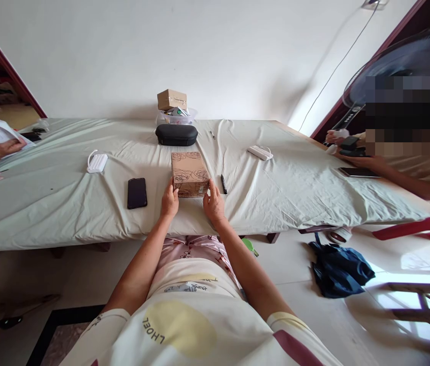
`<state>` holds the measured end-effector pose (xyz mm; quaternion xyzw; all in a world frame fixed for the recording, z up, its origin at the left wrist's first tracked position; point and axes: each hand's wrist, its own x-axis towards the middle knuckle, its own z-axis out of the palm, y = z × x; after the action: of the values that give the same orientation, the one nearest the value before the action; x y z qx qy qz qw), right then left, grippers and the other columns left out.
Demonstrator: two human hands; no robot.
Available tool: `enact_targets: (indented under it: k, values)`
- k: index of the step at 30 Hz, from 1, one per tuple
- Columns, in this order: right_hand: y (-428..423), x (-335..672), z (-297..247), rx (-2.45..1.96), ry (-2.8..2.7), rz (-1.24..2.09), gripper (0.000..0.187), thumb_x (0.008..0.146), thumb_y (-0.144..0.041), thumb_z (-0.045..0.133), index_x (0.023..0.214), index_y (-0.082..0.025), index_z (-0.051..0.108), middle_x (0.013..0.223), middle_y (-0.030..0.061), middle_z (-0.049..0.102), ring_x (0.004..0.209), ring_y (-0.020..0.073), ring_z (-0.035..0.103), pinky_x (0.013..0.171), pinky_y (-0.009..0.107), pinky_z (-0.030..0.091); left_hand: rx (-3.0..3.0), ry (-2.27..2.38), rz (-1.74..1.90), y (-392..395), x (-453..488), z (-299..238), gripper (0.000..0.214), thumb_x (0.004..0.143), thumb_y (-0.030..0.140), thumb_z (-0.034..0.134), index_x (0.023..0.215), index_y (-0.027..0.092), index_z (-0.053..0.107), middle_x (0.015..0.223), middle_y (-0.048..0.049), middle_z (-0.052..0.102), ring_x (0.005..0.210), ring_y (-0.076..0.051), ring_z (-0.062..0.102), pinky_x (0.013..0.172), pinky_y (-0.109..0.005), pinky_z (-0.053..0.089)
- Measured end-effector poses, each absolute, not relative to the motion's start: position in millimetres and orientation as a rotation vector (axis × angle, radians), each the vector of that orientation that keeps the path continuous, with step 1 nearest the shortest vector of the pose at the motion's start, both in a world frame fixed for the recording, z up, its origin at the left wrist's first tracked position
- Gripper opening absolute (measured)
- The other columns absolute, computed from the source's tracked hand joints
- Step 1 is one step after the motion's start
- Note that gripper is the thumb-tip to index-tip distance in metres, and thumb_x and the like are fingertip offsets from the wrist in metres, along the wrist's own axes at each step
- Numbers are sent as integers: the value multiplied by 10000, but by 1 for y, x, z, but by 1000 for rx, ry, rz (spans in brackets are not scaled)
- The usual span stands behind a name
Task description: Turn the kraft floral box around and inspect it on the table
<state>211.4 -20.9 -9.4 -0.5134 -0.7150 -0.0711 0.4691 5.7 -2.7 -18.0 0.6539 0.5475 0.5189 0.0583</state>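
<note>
A brown cardboard box (189,168) with dark scribbled loops on its top and front sits at the near middle of the cloth-covered table. My left hand (170,200) grips its left front side, and my right hand (214,203) grips the right front side, so the box is held between them. Just right of the box lies a black marker (223,184). To the left of my left hand a dark smartphone (136,193) rests flat. Behind the box is a black zip case (176,134).
A small carton (172,99) tops a clear plastic tub (177,118) against the wall. White power banks (97,163) with cord loops lie left and right. People sit at both table ends; one has a phone (358,173) nearby. A dark bag (339,267) is on the floor.
</note>
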Motion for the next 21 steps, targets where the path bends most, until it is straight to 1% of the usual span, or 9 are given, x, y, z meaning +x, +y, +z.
enact_targets:
  k: [3, 5, 8, 10, 11, 13, 16, 18, 21]
  values:
    - [-22, 212, -9, -1273, -1742, -98, 671, 981, -178, 405, 1647, -146, 334, 1494, 198, 612, 1257, 286, 680, 1003, 447, 627, 1966, 1682, 1515, -5, 7, -15, 538, 1083, 298, 365, 1599, 154, 412, 1556, -169, 583, 1430, -256, 584, 1186, -398, 486]
    - [-23, 212, -9, -1287, -1740, -29, 709, 970, -187, 417, 1667, -173, 294, 1490, 191, 618, 1182, 287, 714, 948, 451, 645, 1954, 1705, 1457, -8, 7, -11, 558, 1066, 244, 395, 1619, 174, 376, 1589, -148, 553, 1457, -245, 556, 1205, -389, 467]
    - [-24, 211, -7, -1327, -1762, 69, 778, 956, -203, 432, 1701, -207, 209, 1530, 192, 585, 1074, 293, 746, 901, 470, 653, 1964, 1751, 1352, -14, 10, -5, 666, 1017, 167, 480, 1655, 203, 295, 1668, -121, 457, 1522, -235, 477, 1236, -360, 429]
    - [-25, 210, -6, -1353, -1776, 109, 819, 941, -209, 448, 1712, -210, 172, 1540, 201, 573, 1033, 303, 752, 898, 489, 649, 1987, 1800, 1278, -18, 12, -2, 748, 979, 132, 537, 1668, 193, 250, 1691, -140, 414, 1536, -253, 457, 1230, -365, 429]
    - [-26, 209, -6, -1360, -1779, 122, 835, 933, -208, 456, 1714, -209, 162, 1525, 203, 586, 1030, 308, 752, 904, 496, 646, 1994, 1835, 1235, -20, 13, 0, 777, 966, 122, 558, 1670, 177, 236, 1673, -164, 436, 1518, -271, 481, 1217, -385, 439]
    - [-26, 210, -5, -1351, -1780, 143, 856, 920, -199, 466, 1716, -207, 152, 1472, 202, 626, 1046, 311, 748, 922, 498, 640, 1992, 1930, 1138, -22, 15, 2, 794, 950, 119, 592, 1661, 137, 238, 1586, -217, 532, 1450, -314, 552, 1190, -449, 448]
    - [-26, 211, -6, -1302, -1782, 184, 856, 916, -191, 470, 1713, -203, 158, 1428, 194, 655, 1068, 300, 741, 945, 492, 633, 1969, 2069, 1028, -24, 18, 3, 732, 940, 137, 633, 1605, 93, 330, 1491, -262, 605, 1393, -362, 592, 1177, -536, 418]
    - [-27, 212, -5, -1278, -1778, 213, 835, 925, -199, 474, 1706, -195, 179, 1433, 194, 652, 1073, 294, 737, 955, 493, 630, 1972, 2100, 1022, -23, 19, 2, 663, 939, 157, 654, 1548, 79, 403, 1469, -274, 617, 1378, -366, 602, 1172, -536, 412]
    - [-28, 212, -4, -1261, -1764, 269, 808, 936, -214, 493, 1694, -188, 214, 1418, 190, 662, 1073, 284, 739, 973, 490, 624, 1972, 2052, 1103, -22, 17, -1, 634, 928, 206, 707, 1493, 64, 457, 1358, -267, 687, 1291, -355, 665, 1117, -473, 468]
